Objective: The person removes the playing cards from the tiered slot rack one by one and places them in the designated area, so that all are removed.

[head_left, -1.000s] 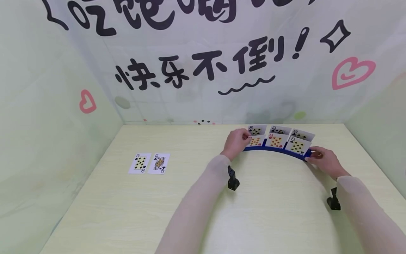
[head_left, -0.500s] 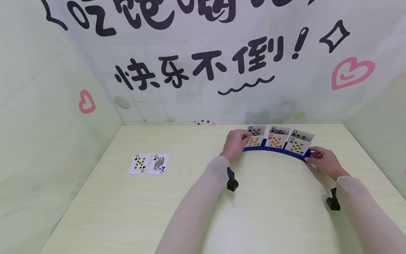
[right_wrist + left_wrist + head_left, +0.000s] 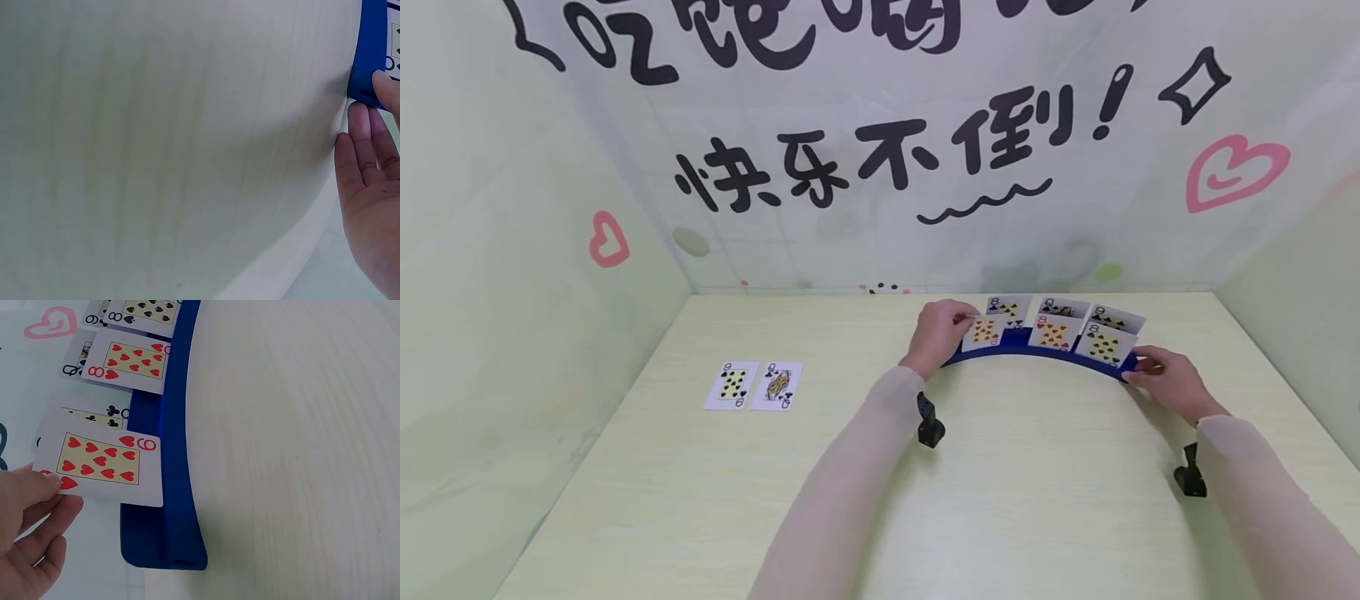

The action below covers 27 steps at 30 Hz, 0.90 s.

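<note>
My left hand [image 3: 934,337] pinches a nine of hearts [image 3: 103,459] at its edge, between thumb and fingers. The card's lower edge is at the curved blue card holder [image 3: 178,456], near the holder's left end. Behind it an eight with black pips [image 3: 1013,310] stands in the holder, partly covered. Farther right, the eight of hearts [image 3: 1052,333] and eight of spades [image 3: 1102,344] stand in front of a queen [image 3: 1066,307] and a nine [image 3: 1120,319]. My right hand [image 3: 1172,383] grips the holder's right end, thumb on top and fingertips [image 3: 359,115] at its underside.
A black nine [image 3: 730,386] and a queen of clubs [image 3: 777,387] lie face up side by side on the left of the pale wooden table [image 3: 1000,500]. A printed cloth backdrop [image 3: 820,250] rises close behind the holder, with side panels at left and right.
My left hand has slid left along the holder with the nine of hearts, uncovering more of the black eight behind and some blue holder. My right hand has stayed put.
</note>
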Each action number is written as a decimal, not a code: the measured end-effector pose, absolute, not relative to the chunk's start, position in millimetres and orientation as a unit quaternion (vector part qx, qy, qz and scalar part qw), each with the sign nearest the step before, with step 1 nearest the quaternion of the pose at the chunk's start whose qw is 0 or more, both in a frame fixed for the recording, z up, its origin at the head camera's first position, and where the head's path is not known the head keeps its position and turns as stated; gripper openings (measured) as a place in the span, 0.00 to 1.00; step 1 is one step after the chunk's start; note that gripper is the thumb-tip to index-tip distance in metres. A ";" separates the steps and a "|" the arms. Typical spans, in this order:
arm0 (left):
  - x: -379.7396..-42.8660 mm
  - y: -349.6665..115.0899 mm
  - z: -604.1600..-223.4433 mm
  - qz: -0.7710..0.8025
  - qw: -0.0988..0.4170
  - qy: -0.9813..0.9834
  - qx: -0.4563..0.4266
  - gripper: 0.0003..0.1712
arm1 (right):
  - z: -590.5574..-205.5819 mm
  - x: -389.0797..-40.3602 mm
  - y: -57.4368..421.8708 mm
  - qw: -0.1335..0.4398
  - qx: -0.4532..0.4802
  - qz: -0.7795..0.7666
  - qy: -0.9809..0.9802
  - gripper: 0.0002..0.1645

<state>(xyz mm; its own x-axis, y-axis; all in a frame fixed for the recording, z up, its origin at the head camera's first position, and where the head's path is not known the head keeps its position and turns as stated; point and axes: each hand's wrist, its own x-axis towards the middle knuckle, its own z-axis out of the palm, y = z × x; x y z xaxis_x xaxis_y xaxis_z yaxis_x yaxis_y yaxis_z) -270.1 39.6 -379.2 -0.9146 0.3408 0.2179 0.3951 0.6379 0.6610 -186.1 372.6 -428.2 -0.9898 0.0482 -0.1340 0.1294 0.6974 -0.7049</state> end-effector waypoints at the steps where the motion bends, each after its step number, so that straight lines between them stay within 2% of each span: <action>1: -270.3 36.9 -377.7 -0.373 0.036 -0.905 -0.201 0.10 | -427.6 -185.9 372.2 0.053 0.048 -0.385 0.920 0.37; 14: -271.4 -5.0 -363.0 -0.346 0.048 -0.912 -0.216 0.10 | -421.2 -184.2 369.9 0.057 0.046 -0.382 0.921 0.37; 27: -262.5 -64.9 -362.2 -0.314 -0.011 -0.927 -0.204 0.10 | -423.3 -184.9 369.9 0.058 0.044 -0.381 0.922 0.37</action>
